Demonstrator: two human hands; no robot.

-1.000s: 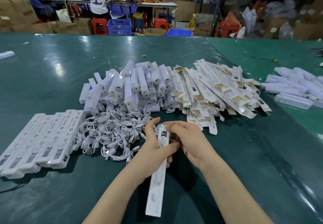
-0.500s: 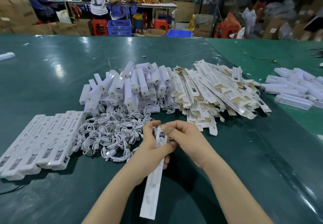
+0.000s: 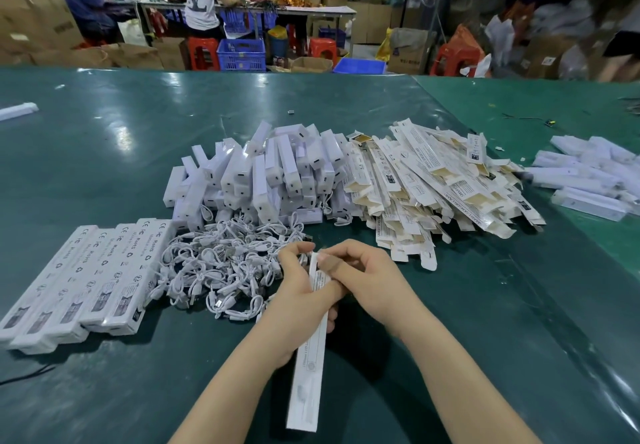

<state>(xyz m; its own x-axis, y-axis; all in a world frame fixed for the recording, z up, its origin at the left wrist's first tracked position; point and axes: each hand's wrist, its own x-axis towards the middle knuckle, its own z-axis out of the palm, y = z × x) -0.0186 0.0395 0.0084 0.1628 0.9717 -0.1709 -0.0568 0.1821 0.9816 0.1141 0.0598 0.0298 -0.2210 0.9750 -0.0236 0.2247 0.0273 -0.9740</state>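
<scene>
Head cam: my left hand (image 3: 298, 305) is wrapped round the slim white box (image 3: 309, 369), fingers curled under it and thumb along the side. The box runs lengthwise away from me over the green table (image 3: 104, 138). My right hand (image 3: 370, 279) has its fingers bent in on the box's far end, with the taped finger pressing there. Tangled white cables (image 3: 221, 263) sit just left of my hands and packed boxes (image 3: 86, 281) further left. White units (image 3: 263, 173) and flat cartons (image 3: 433, 187) are piled behind.

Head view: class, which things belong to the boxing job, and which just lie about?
Job: box, left hand, right hand, cables, white units, flat cartons, packed boxes.
Lying about: far-left box, blue basket, red stool.
</scene>
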